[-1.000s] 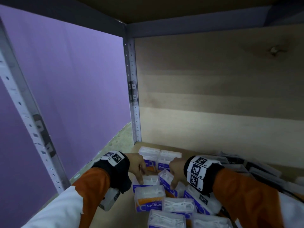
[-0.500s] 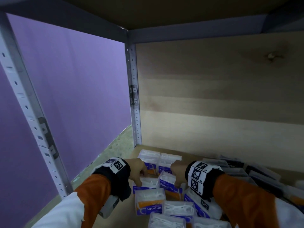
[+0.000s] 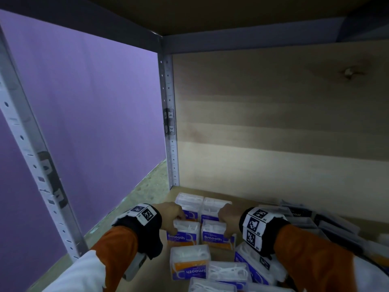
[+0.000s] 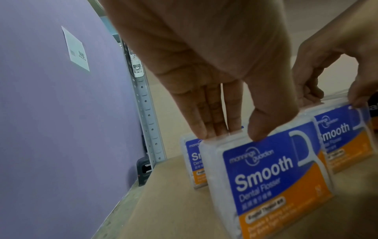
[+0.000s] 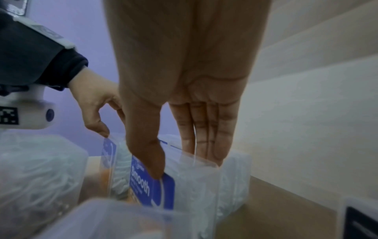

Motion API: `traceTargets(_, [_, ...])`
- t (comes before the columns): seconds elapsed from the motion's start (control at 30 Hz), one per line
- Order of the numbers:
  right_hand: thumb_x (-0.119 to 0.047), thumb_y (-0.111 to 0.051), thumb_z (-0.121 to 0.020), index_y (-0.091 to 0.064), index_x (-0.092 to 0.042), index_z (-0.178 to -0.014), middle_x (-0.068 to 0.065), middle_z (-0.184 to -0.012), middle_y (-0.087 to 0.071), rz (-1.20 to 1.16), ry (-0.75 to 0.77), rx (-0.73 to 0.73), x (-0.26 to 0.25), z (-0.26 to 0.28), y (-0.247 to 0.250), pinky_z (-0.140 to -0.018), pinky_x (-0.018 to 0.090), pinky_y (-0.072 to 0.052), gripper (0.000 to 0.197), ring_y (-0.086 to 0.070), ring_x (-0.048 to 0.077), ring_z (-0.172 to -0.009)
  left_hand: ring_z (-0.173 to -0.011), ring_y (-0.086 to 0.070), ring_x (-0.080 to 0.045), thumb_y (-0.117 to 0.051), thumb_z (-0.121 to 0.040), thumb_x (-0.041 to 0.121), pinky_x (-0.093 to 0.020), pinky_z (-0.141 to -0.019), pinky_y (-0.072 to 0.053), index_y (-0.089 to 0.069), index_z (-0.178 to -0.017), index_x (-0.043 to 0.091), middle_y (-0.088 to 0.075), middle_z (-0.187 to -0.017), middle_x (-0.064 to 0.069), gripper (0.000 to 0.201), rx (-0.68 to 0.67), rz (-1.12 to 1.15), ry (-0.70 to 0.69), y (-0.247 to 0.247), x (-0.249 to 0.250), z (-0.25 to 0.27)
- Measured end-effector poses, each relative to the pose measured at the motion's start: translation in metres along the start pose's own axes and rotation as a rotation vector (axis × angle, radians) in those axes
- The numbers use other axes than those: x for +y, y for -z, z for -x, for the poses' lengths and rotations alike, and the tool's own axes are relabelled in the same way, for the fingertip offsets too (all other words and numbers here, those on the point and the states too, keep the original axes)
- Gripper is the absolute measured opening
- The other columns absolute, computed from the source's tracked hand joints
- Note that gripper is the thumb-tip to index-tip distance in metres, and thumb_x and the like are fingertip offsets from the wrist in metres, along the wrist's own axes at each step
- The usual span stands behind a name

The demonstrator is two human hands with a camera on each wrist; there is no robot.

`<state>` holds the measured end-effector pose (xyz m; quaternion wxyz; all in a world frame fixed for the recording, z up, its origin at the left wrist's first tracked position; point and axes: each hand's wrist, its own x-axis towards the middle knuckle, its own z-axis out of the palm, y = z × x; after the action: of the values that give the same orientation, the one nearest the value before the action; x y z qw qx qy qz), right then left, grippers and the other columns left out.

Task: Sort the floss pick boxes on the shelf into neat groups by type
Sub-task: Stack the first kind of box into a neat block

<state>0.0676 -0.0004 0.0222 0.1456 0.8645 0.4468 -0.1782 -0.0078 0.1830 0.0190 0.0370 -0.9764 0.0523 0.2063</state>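
Two Smooth boxes, tilted a sec ago, now stood side by side: left hand [image 3: 171,216] & right hand [image 3: 228,218] each pinched one. Blue group got neater.

Head view: you look forward and down into the wooden shelf [image 3: 210,192], both hands low in frame. Left wrist view: close along your left hand [image 4: 204,72], facing the purple side panel [image 4: 51,121]. Right wrist view: close along your right hand [image 5: 190,80]. All share the blue-and-orange clear plastic "Smooth" floss boxes [image 3: 183,232].
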Motion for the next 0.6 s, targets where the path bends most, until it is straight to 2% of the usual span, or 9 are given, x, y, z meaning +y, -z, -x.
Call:
traceTargets(0.07, [-0.021, -0.067, -0.085, -0.06, 0.008, -0.113, 0.006, -0.067, -0.04, 0.0, -0.012, 0.015, 0.0, -0.001, 0.0, -0.047, 0.019, -0.026, 0.041, -0.035, 0.017, -0.056, -0.112, -0.053, -0.029, -0.063, -0.084, 0.018, -0.032, -0.089, -0.044, -0.057, -0.125, 0.008, -0.056, -0.126, -0.014, 0.043, -0.001, -0.007, -0.006, 0.0, 0.0, -0.001])
traceTargets(0.17, [-0.021, -0.068, -0.085, -0.061, 0.009, -0.112, 0.017, -0.083, -0.056, -0.002, -0.022, 0.02, 0.0, -0.003, -0.001, -0.048, 0.021, -0.027, 0.041, -0.043, 0.022, -0.068, -0.115, -0.052, -0.029, -0.063, -0.084, 0.019, -0.033, -0.092, -0.043, -0.056, -0.128, 0.009, -0.054, -0.128, -0.013, 0.046, -0.005, -0.025, -0.001, 0.0, -0.002, -0.003])
traceTargets(0.2, [-0.021, -0.068, -0.085, -0.061, 0.01, -0.112, 0.021, -0.095, -0.062, -0.002, -0.021, 0.024, 0.0, -0.005, -0.002, -0.049, 0.022, -0.029, 0.042, -0.045, 0.023, -0.073, -0.115, -0.051, -0.029, -0.064, -0.084, 0.019, -0.033, -0.093, -0.042, -0.056, -0.128, 0.009, -0.054, -0.128, -0.013, 0.046, -0.006, -0.031, 0.002, 0.001, -0.003, -0.004])
traceTargets(0.23, [-0.022, -0.068, -0.085, -0.061, 0.009, -0.112, 0.024, -0.108, -0.063, -0.002, -0.018, 0.031, 0.0, -0.006, -0.002, -0.051, 0.024, -0.032, 0.042, -0.045, 0.022, -0.078, -0.115, -0.052, -0.029, -0.064, -0.083, 0.018, -0.033, -0.093, -0.043, -0.057, -0.126, 0.008, -0.055, -0.126, -0.013, 0.045, -0.004, -0.037, 0.004, 0.001, -0.004, -0.004])
traceTargets(0.3, [-0.023, -0.068, -0.085, -0.059, 0.007, -0.115, 0.023, -0.12, -0.06, -0.003, -0.01, 0.051, 0.001, -0.008, -0.003, -0.054, 0.026, -0.034, 0.043, -0.044, 0.021, -0.084, -0.112, -0.054, -0.03, -0.064, -0.082, 0.016, -0.033, -0.089, -0.044, -0.06, -0.121, 0.006, -0.058, -0.123, -0.014, 0.04, 0.008, -0.04, 0.009, 0.003, -0.007, -0.005])
traceTargets(0.4, [-0.023, -0.067, -0.086, -0.057, 0.006, -0.118, 0.022, -0.122, -0.058, -0.006, 0.003, 0.06, 0.001, -0.009, -0.002, -0.052, 0.025, -0.031, 0.045, -0.043, 0.02, -0.086, -0.108, -0.056, -0.03, -0.064, -0.082, 0.016, -0.032, -0.081, -0.044, -0.06, -0.118, 0.006, -0.059, -0.12, -0.015, 0.038, 0.027, -0.042, 0.042, 0.006, -0.011, -0.006])
traceTargets(0.47, [-0.024, -0.066, -0.086, -0.056, 0.006, -0.12, 0.022, -0.121, -0.058, -0.013, 0.004, 0.061, 0.001, -0.009, 0.0, -0.05, 0.021, -0.027, 0.046, -0.043, 0.021, -0.085, -0.111, -0.054, -0.03, -0.064, -0.083, 0.017, -0.034, -0.087, -0.045, -0.058, -0.123, 0.008, -0.056, -0.123, -0.014, 0.041, 0.035, -0.051, 0.057, 0.007, -0.014, -0.008])
traceTargets(0.53, [-0.024, -0.066, -0.087, -0.056, 0.006, -0.121, 0.022, -0.115, -0.057, -0.009, 0.001, 0.069, 0.0, -0.009, 0.001, -0.051, 0.024, -0.029, 0.047, -0.044, 0.022, -0.086, -0.118, -0.05, -0.029, -0.063, -0.084, 0.019, -0.036, -0.096, -0.043, -0.053, -0.13, 0.011, -0.051, -0.13, -0.012, 0.048, 0.038, -0.049, 0.062, 0.006, -0.016, -0.01])
traceTargets(0.6, [-0.024, -0.065, -0.088, -0.054, 0.006, -0.123, 0.022, -0.117, -0.056, 0.003, 0.0, 0.07, -0.001, -0.008, 0.002, -0.062, 0.028, -0.038, 0.048, -0.05, 0.026, -0.093, -0.123, -0.046, -0.027, -0.062, -0.085, 0.019, -0.035, -0.1, -0.04, -0.048, -0.135, 0.014, -0.046, -0.135, -0.01, 0.053, 0.046, -0.046, 0.063, 0.005, -0.017, -0.013])
